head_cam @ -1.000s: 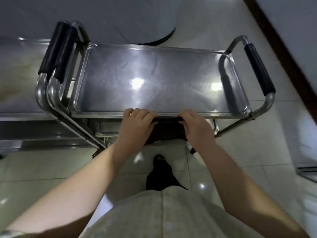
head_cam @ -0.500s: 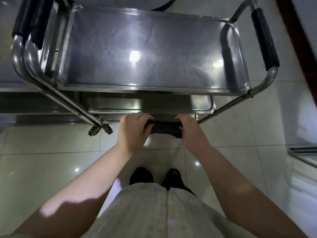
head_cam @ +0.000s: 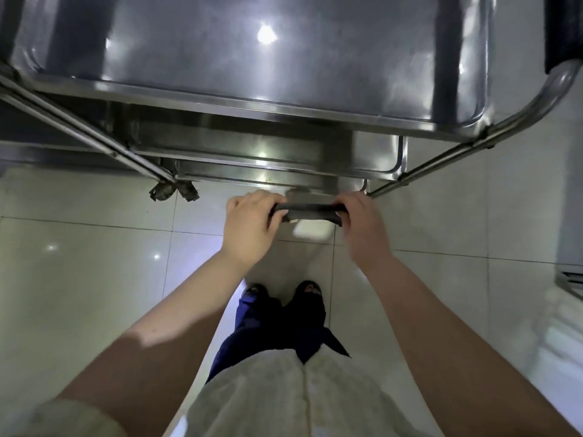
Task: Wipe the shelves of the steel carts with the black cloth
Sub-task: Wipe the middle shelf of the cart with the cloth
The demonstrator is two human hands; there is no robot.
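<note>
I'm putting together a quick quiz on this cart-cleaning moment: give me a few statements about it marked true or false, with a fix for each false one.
1. The left hand and the right hand both grip the black cloth. True.
2. The cloth lies spread on the top shelf. False: it is held stretched between the two hands, off that shelf.
3. Lower shelves sit under the top one. True.
4. The floor is carpeted. False: it is glossy tile.
</note>
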